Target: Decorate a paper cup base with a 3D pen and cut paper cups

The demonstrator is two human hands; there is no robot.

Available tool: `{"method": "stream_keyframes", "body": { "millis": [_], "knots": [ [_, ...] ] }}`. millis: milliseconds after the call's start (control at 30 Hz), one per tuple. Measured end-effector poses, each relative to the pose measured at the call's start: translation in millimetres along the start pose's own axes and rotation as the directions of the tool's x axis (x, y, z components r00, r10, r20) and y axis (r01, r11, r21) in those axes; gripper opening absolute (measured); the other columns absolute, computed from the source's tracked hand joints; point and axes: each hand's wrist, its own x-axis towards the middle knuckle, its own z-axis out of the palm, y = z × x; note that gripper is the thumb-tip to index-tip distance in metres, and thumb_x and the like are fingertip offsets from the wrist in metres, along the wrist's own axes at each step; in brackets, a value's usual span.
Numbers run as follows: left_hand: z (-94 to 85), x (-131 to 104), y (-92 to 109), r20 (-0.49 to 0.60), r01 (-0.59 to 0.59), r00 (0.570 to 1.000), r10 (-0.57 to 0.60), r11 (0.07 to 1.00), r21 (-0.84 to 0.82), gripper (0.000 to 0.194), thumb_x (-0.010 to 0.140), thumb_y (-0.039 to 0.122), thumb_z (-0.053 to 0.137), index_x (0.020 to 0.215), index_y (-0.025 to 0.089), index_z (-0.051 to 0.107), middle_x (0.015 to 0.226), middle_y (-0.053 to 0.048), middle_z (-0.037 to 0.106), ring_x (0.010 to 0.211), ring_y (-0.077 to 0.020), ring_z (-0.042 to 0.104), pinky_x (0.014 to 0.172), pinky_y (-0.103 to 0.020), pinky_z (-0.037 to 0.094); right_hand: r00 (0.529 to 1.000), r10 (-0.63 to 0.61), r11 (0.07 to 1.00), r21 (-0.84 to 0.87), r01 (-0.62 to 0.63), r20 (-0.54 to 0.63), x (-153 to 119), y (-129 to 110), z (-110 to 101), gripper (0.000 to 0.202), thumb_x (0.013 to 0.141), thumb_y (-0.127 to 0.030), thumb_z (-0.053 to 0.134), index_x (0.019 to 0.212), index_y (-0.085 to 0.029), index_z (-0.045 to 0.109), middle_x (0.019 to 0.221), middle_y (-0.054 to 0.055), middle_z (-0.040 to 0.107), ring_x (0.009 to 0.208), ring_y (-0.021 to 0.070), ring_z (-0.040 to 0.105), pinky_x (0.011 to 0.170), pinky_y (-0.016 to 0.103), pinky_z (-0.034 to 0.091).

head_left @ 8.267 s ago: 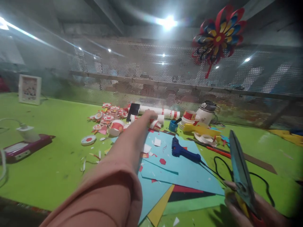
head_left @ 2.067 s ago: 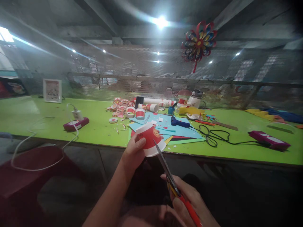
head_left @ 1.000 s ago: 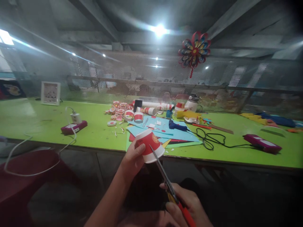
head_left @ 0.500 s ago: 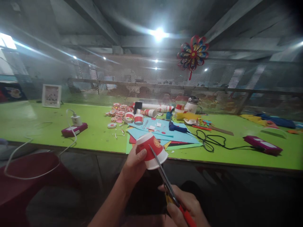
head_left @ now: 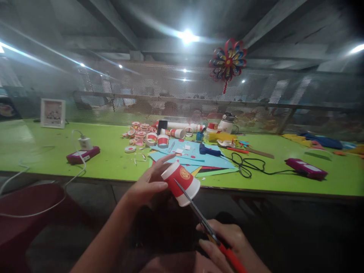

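Observation:
A red and white paper cup (head_left: pixel 182 182) with a gold round print is tilted in front of me, its wide rim toward the lower right. My left hand (head_left: pixel 148 182) is beside its base, fingers stretched out and thumb apart from them. The thumb tip is at the cup's edge; whether it touches cannot be made out. Scissors (head_left: pixel 203 220) with red handles are in my right hand (head_left: pixel 224 242), closed around the grips. One blade lies across the cup's outer wall, and the other is hidden, seemingly inside the cup.
On the green table (head_left: pixel 102 167) lie blue paper sheets (head_left: pixel 216 161), a blue glue gun (head_left: pixel 209 149) with a black cord and a heap of cut cup pieces (head_left: pixel 139 131). Purple power strips (head_left: pixel 305 168) sit at both sides. A maroon stool (head_left: pixel 31 212) stands at lower left.
My left hand has loosened from the cup, with its fingers spreading and shifting left. The cup has turned slightly on the scissors. The whole view has shifted a little.

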Motion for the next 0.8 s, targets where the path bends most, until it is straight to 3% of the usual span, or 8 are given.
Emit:
{"method": "stream_keyframes", "body": {
  "millis": [67,133,300,400,500,633,700,800],
  "knots": [
    [-5.8,3,19,0.109,0.073,0.99,-0.094,0.98,0.184,0.07,0.068,0.018,0.077,0.134,0.024,0.054,0.117,-0.01,0.066,0.103,-0.0264,0.064,0.085,-0.033,0.052,0.998,-0.009,1.0,0.023,0.008,0.059,0,1,-9,0.024,0.09,-0.037,0.054,0.088,-0.021,0.072,0.064,0.0,0.064,0.057,0.0127,0.059,0.051,0.017,0.047],
    [-5.3,6,34,0.201,0.168,0.949,-0.244,0.926,0.337,0.059,0.073,0.018,0.074,0.13,0.024,0.058,0.114,-0.01,0.066,0.099,-0.026,0.065,0.08,-0.033,0.053,0.992,-0.026,1.0,0.011,0.025,0.126,1,3,-18,0.023,0.089,-0.034,0.055,0.085,-0.019,0.072,0.064,0.0,0.063,0.055,0.0111,0.057,0.051,0.016,0.045],
    [5.1,8,46,0.218,0.185,0.924,-0.316,0.864,0.469,0.043,0.076,0.02,0.073,0.117,0.021,0.063,0.107,-0.012,0.068,0.09,-0.025,0.066,0.075,-0.032,0.053,0.968,0.017,0.999,0.044,-0.029,0.252,7,2,-44,0.02,0.086,-0.028,0.057,0.09,-0.019,0.074,0.072,0.0,0.065,0.06,0.0124,0.056,0.055,0.019,0.045],
    [2.5,5,41,0.166,0.165,0.945,-0.281,0.85,0.5,0.044,0.074,0.021,0.075,0.116,0.021,0.062,0.103,-0.011,0.068,0.087,-0.0235,0.066,0.071,-0.03,0.052,0.945,0.052,0.992,0.095,-0.087,0.324,4,8,-60,0.024,0.084,-0.026,0.057,0.099,-0.021,0.074,0.073,0.001,0.064,0.062,0.0133,0.055,0.055,0.02,0.045],
    [-4.2,3,32,0.065,0.123,0.981,-0.185,0.838,0.531,0.043,0.073,0.022,0.076,0.114,0.022,0.063,0.095,-0.007,0.068,0.082,-0.0213,0.065,0.068,-0.028,0.051,0.958,0.045,0.983,0.157,-0.093,0.284,-10,30,-67,0.031,0.08,-0.029,0.061,0.107,-0.022,0.074,0.067,0.0,0.061,0.052,0.011,0.05,0.047,0.019,0.042],
    [-2.9,3,17,-0.085,0.071,0.996,-0.029,0.837,0.542,0.039,0.073,0.022,0.075,0.111,0.022,0.066,0.094,-0.006,0.068,0.08,-0.0208,0.065,0.068,-0.028,0.052,0.97,0.137,0.972,0.162,-0.171,0.2,-33,51,-57,0.03,0.083,-0.028,0.058,0.109,-0.022,0.074,0.061,0.0,0.061,0.048,0.0117,0.053,0.045,0.02,0.042],
    [3.8,2,9,-0.145,0.057,0.989,0.031,0.824,0.564,0.038,0.072,0.023,0.075,0.109,0.02,0.066,0.091,-0.005,0.068,0.079,-0.0208,0.065,0.067,-0.028,0.052,0.982,0.13,0.977,0.152,-0.15,0.134,-38,44,-49,0.028,0.084,-0.028,0.059,0.107,-0.022,0.074,0.068,0.002,0.065,0.055,0.0152,0.061,0.051,0.021,0.047],
    [14.4,1,-3,-0.222,0.057,0.97,0.097,0.801,0.597,0.039,0.074,0.025,0.074,0.111,0.02,0.064,0.09,-0.005,0.069,0.077,-0.02,0.065,0.066,-0.027,0.052,0.987,0.118,0.988,0.091,-0.128,0.108,-33,18,-36,0.034,0.083,-0.026,0.061,0.116,-0.023,0.069,0.093,0.006,0.072,0.08,0.0226,0.068,0.07,0.027,0.054]
  ]
}}
